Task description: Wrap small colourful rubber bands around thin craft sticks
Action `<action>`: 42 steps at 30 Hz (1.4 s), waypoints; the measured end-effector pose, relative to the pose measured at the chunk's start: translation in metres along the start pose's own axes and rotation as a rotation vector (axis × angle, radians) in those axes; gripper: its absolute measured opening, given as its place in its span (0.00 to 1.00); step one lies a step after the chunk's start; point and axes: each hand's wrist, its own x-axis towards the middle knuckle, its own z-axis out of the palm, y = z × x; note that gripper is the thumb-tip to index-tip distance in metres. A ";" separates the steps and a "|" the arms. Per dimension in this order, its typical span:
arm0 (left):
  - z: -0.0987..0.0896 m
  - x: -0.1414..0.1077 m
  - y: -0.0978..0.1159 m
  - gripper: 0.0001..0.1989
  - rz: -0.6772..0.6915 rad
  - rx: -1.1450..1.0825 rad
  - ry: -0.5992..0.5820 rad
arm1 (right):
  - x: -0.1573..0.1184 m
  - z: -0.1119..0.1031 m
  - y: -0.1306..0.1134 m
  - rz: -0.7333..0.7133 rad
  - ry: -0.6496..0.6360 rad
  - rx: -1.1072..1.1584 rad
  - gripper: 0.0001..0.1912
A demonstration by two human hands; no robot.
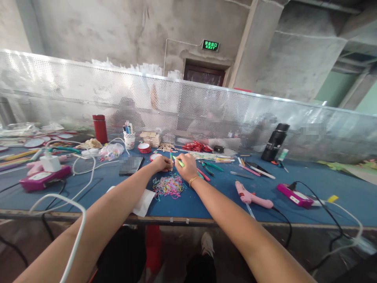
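Note:
Pinched in my left hand [161,163] is a small wooden craft stick [171,155], held upright, with red and green colour on its upper part. My right hand [188,167] grips a light green marker [179,162], its tip close beside the stick; whether they touch I cannot tell. Just below both hands lies a loose pile of colourful rubber bands [168,186]. White paper [145,202] rests partly under my left forearm.
Pink glue gun [253,197], purple power strips [294,195] and cords lie to either side. Behind my hands are pliers [207,168], a pen cup [129,140], wooden pieces [150,138] and red packets [196,146]. A black bottle [274,142] and red thermos [100,129] stand near the perforated screen [165,102].

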 end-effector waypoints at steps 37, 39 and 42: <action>-0.001 0.007 -0.007 0.10 0.024 -0.007 -0.022 | 0.000 0.000 -0.005 -0.005 -0.007 0.022 0.08; -0.001 0.008 -0.008 0.09 0.031 0.001 -0.025 | 0.000 -0.001 -0.006 -0.014 -0.015 0.029 0.08; -0.001 0.008 -0.008 0.09 0.028 0.018 -0.025 | 0.000 0.000 -0.005 -0.018 -0.023 0.017 0.09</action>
